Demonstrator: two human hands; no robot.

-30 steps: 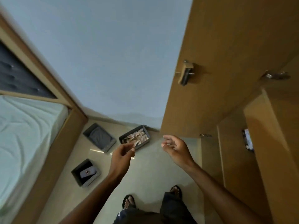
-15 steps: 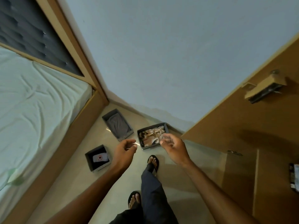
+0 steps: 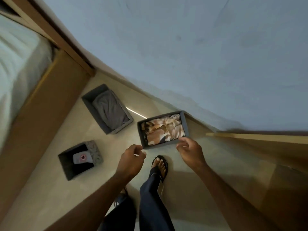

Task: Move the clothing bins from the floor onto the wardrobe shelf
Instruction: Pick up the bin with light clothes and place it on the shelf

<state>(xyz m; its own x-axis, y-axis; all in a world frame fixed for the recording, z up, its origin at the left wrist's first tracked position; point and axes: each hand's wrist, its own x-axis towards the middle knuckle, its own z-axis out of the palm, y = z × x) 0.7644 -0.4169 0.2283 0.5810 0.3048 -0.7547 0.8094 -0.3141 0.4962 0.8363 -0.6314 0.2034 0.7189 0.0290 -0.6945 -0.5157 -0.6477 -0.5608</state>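
Three grey fabric bins stand on the pale floor. The nearest bin (image 3: 144,142), by the wall, holds beige and brown patterned cloth. A longer bin (image 3: 86,99) to its left holds folded grey cloth. A small bin (image 3: 70,172) near the bed holds a pale item with a star badge. My left hand (image 3: 131,161) hovers just before the patterned bin's near left corner, fingers curled and empty. My right hand (image 3: 191,151) hangs over that bin's near right corner, fingers loosely spread, holding nothing.
A bed (image 3: 15,67) with a wooden frame (image 3: 38,114) runs along the left. A pale wall (image 3: 183,55) stands behind the bins. The open wooden wardrobe door (image 3: 260,147) is on the right. My sandalled foot (image 3: 160,165) is on the floor between my hands.
I have turned away from the wardrobe and stepped toward the bins. Both hands have come down and forward, closer to the patterned bin's near corners.
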